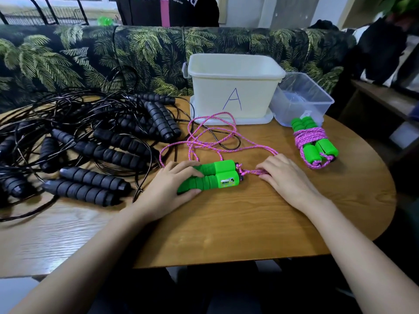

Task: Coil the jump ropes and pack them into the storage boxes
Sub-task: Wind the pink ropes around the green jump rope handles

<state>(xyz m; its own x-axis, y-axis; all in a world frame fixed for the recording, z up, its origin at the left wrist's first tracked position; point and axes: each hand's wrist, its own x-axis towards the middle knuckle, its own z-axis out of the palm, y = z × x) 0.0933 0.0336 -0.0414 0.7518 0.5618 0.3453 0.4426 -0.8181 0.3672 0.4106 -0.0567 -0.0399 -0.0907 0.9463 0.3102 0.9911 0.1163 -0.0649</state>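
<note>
Green handles within left grip

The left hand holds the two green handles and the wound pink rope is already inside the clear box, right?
Not inside: the head view shows the wound pink rope lying on the table in front of the clear box. The left hand does hold the two green handles.

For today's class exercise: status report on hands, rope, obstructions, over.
Left hand grips green handles; right hand holds pink cord. Cord uncoiled toward box A. Black ropes tangled alongside.
</note>
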